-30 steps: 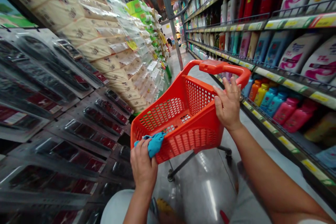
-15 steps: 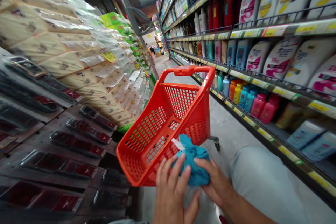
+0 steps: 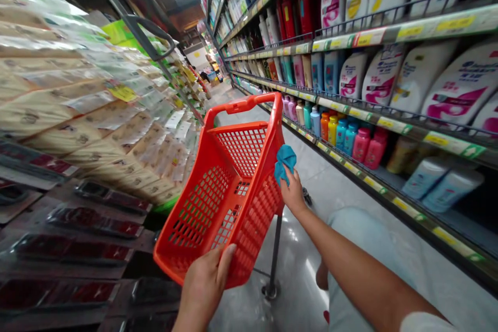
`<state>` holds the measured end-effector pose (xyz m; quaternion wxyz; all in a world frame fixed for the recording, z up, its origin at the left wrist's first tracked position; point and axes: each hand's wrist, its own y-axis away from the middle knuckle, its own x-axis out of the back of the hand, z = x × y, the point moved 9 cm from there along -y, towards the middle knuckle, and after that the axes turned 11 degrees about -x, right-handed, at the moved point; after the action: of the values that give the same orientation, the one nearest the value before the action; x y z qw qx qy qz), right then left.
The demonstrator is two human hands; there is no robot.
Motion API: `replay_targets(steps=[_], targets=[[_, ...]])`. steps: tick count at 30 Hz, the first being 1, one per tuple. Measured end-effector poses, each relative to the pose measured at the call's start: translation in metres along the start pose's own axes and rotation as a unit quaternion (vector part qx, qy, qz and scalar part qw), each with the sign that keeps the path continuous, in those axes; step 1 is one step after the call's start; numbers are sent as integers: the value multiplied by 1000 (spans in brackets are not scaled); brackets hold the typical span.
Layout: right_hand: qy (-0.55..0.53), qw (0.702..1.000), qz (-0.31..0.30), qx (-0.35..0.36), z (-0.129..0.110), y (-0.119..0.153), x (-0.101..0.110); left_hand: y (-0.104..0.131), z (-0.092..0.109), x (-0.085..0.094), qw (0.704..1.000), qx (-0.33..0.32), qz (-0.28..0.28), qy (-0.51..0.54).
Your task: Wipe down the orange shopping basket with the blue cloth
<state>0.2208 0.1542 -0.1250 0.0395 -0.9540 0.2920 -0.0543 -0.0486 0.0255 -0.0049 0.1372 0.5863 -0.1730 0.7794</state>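
A red plastic shopping cart (image 3: 249, 228) with lattice sides stands in front of me, its basket holding nothing that I can see. My left hand (image 3: 206, 280) grips the near rim of the basket, thumb on top and fingers hidden behind the wall. At the cart's right side, my right hand (image 3: 292, 189) is closed on a crumpled blue cloth (image 3: 286, 161), which lies against the outer side below the handle (image 3: 245, 105).
Shelves of shampoo bottles (image 3: 416, 83) line the right side. Packaged goods (image 3: 78, 129) are stacked on the left, above dark boxed items (image 3: 70, 249). My knee (image 3: 361, 238) is at lower right, over a shiny grey floor (image 3: 319, 166).
My left hand has left the cloth and taken hold of the basket rim. My right hand has carried the cloth up and forward to the cart's side. The view has shifted right.
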Motion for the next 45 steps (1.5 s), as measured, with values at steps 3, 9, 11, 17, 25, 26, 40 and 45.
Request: replay_targets(steps=[3,9,11,17,25,26,40,45], targets=[[13,992,-6,-126,46,1,-5,-7,-4,1,1000,10,7,-1],[-27,991,-87,-94,14,118,-42,-20,-11,1,999,36,14,-14],[-50,988,-145,0,-19,146,-53,-24,-11,2,999,34,18,-15],[-42,992,-75,-95,7,59,-41,-28,-10,2,999,31,23,-29],[-111,976,-152,-106,6,166,-60,-29,-18,-4,996,61,2,-65],[-125,974,-174,-74,-4,172,-62,-29,-18,-4,996,63,-5,-69],[-181,920,-316,-143,-24,247,-77,-46,6,-1,983,100,1,-156],[-207,934,-189,-222,9,172,-57,-54,13,-5,982,95,6,-161]])
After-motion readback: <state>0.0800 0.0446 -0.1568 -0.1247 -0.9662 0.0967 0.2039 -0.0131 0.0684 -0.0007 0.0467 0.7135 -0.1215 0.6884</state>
